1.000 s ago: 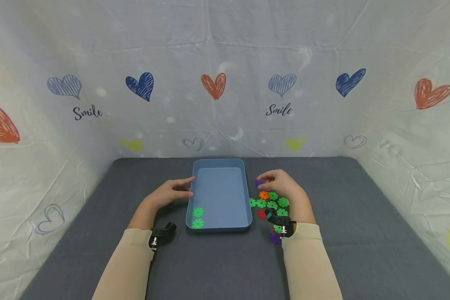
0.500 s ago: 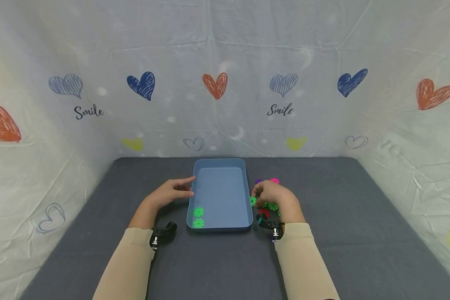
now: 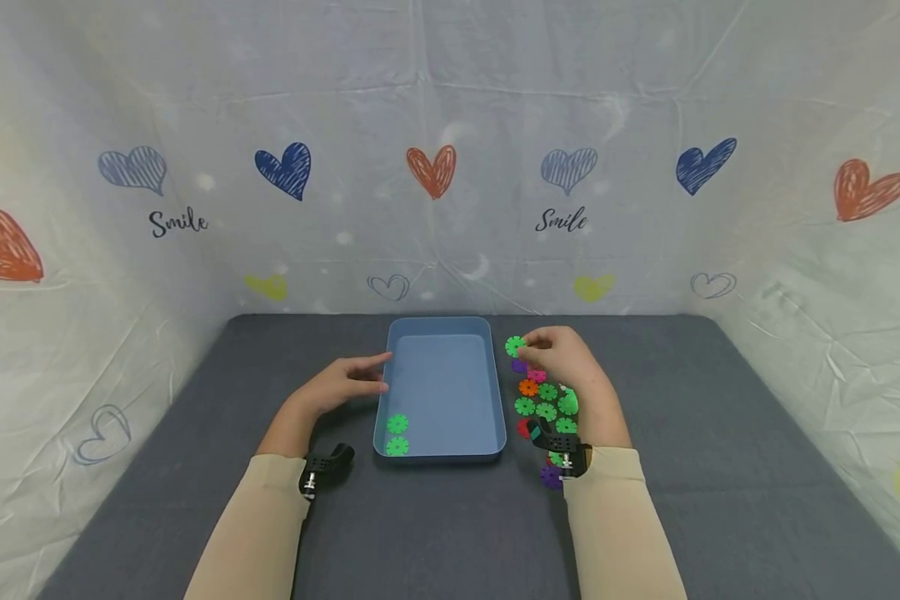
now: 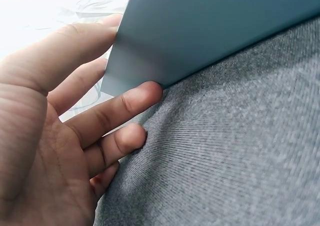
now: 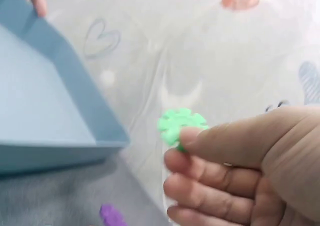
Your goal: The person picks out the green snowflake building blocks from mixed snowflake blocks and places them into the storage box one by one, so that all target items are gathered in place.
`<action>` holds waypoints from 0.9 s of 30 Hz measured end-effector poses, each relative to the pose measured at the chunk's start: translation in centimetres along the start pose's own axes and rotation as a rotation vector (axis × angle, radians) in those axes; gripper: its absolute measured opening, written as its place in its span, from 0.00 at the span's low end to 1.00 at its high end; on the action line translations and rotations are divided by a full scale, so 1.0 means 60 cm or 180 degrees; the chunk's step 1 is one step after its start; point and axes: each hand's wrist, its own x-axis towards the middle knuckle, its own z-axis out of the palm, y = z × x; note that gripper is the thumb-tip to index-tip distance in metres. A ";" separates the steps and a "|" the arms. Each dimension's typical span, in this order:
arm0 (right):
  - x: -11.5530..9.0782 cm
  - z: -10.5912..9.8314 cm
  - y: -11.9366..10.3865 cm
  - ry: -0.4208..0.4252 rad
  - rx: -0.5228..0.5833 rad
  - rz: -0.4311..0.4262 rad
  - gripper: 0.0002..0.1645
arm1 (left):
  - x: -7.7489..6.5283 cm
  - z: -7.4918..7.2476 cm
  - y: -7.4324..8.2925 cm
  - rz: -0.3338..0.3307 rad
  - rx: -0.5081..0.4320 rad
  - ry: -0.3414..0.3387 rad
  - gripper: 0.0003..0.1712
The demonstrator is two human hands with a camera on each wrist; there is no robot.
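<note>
A green notched building disc [image 3: 514, 346] is pinched between the thumb and forefinger of my right hand [image 3: 565, 357]. In the right wrist view this green disc [image 5: 172, 123] appears raised beside the corner of the blue tray [image 5: 70, 158]. My left hand [image 3: 333, 387] rests its fingertips against the tray's left side, thumb and forefinger spread apart. The left wrist view has those fingertips [image 4: 147, 92] right at the tray's outer wall [image 4: 200, 31]. Two green discs [image 3: 397, 435] lie in the tray's near left corner, one behind the other.
Right of the tray, a loose group of notched discs lies on the dark grey cloth: several green discs [image 3: 546, 412], an orange one [image 3: 528, 387], a pink one [image 3: 537, 376], red and purple ones [image 3: 551, 477]. My right wrist partly covers them. A printed curtain [image 3: 487, 242] stands behind.
My right hand reached down to a green disc near the tray's right side, took it, and lifted it away toward the back. The left hand and tray stayed put.
</note>
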 end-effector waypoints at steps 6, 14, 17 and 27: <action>-0.003 0.012 -0.044 0.0216 0.0688 -0.0251 0.24 | 0.001 0.001 0.001 0.0007 -0.0020 0.0009 0.40; -0.001 0.092 -0.107 0.0324 0.1112 -0.0403 0.24 | 0.001 0.003 0.002 -0.0041 0.0027 0.0049 0.41; 0.000 0.129 -0.122 0.0308 0.1105 -0.0378 0.24 | 0.001 0.003 0.001 -0.0069 0.0042 0.0064 0.40; 0.010 0.228 -0.117 0.0014 0.0315 -0.0495 0.21 | 0.004 0.001 0.001 -0.0070 -0.0005 0.0020 0.40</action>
